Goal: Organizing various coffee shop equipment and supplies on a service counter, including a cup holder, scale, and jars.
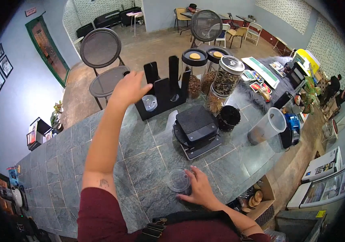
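Note:
My left hand (132,88) reaches out over the left end of a black upright holder (164,93); its fingertips point away from me, and whether they touch the holder cannot be told. A clear plastic dome lid (149,103) lies in the holder's left compartment, below my left hand. Close to me on the grey tiled counter, my right hand (198,187) rests around the right side of a clear plastic cup with a flat lid (178,180), thumb and fingers at its rim.
Black digital scales (197,127) lie stacked mid-counter. Beside them stand a black container (228,118), a tall translucent jug (267,125) and several jars, one with dried leaves (227,75). An open cardboard box (266,193) sits below the counter's right edge.

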A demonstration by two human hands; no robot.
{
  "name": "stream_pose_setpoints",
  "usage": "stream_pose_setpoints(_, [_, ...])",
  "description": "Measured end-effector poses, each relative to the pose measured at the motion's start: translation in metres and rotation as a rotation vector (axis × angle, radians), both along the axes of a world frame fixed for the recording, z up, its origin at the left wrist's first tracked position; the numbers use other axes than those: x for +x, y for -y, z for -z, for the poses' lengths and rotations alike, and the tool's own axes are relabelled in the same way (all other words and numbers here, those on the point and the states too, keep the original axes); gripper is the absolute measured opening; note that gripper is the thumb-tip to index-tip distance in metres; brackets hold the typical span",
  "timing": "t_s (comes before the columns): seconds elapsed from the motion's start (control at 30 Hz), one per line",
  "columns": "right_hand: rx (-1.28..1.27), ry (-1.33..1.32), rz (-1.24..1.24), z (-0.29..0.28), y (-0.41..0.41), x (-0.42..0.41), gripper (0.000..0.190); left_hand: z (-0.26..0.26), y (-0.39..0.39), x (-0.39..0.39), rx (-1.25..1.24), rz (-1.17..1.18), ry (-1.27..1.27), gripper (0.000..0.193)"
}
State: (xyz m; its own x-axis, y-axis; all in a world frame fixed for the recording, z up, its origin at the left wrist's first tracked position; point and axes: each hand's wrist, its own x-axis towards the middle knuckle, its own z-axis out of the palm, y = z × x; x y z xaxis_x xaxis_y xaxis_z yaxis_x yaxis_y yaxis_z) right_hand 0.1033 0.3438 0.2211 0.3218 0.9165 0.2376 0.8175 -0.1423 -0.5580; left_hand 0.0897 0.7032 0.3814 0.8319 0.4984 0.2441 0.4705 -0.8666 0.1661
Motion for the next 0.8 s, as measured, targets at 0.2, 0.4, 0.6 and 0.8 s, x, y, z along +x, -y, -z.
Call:
stream_pose_setpoints(0.2, [0.009,-0.004,0.026,0.019,-0.01,-0.002,0.083,0.045,0.123,-0.074,-0.133,0.344,0.036,0.064])
stream_pose_setpoints(0.4, [0.105,-0.041,0.027,-0.001,-0.013,0.009,0.087,0.144,0.193,-0.094,-0.463,0.629,-0.19,0.087])
stream_pose_setpoints(0.6, [0.106,-0.167,-0.011,0.011,-0.007,0.015,0.096,0.163,0.188,-0.08,-0.432,0.653,-0.084,0.105])
stream_pose_setpoints(0.8, [0.326,-0.096,-0.113,-0.01,-0.011,0.016,0.1,0.127,0.177,-0.075,-0.587,0.791,-0.008,0.104])
